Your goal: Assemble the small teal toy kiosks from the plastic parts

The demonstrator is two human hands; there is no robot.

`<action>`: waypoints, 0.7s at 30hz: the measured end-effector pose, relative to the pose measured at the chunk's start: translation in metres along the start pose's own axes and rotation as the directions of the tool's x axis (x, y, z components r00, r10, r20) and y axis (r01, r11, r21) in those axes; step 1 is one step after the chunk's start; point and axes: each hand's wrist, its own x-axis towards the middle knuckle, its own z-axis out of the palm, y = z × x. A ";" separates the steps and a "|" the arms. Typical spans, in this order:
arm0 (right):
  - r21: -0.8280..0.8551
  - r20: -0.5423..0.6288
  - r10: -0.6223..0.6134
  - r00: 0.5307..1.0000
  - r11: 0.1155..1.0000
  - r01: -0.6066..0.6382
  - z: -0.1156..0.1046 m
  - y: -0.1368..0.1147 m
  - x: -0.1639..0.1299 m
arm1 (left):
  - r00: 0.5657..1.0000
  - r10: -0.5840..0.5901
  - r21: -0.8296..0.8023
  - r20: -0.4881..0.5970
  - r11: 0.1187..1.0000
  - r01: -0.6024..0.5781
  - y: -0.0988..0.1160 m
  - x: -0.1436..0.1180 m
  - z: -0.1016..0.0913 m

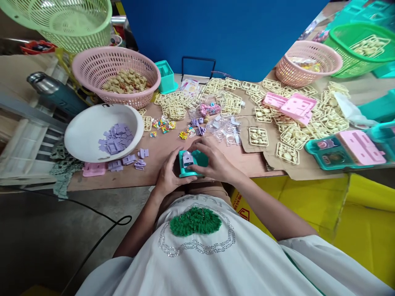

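A small teal plastic box is at the table's front edge, right before my body. My left hand wraps round its left side and lower edge, thumb along the front. Over its right side curves my right hand, with fingers at the top and the thumb at a lilac plastic piece seated in the box's left part. Whether the right fingers press the piece or only rest there, I cannot tell. Just beyond the hands lie lilac parts, tiny yellow pieces and clear plastic pieces.
A white bowl of lilac parts stands left, with a pink basket behind it. Cream part frames spread across the back and right. Teal and pink trays lie far right. A blue panel rises behind.
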 end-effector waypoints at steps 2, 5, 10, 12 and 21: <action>-0.005 0.030 0.031 0.999 1.000 -0.031 0.001 0.003 0.006 | 1.000 -0.003 -0.024 0.006 1.000 0.004 -0.001 0.001 0.001; 0.012 0.034 0.020 0.999 1.000 -0.020 0.004 0.007 0.012 | 1.000 0.004 -0.027 -0.022 1.000 -0.005 -0.002 0.001 0.003; 0.091 -0.032 0.005 0.999 0.996 -0.002 0.009 0.010 0.012 | 0.999 0.015 -0.028 -0.035 0.999 -0.016 0.000 0.000 0.005; 0.107 -0.032 0.021 0.999 0.994 -0.018 0.008 0.010 0.013 | 1.000 0.008 -0.041 -0.030 0.999 -0.009 0.000 0.001 0.004; 0.354 -0.001 0.173 0.985 0.921 -0.162 -0.031 0.002 0.025 | 0.998 -0.019 -0.010 -0.067 1.000 0.018 -0.010 -0.001 0.005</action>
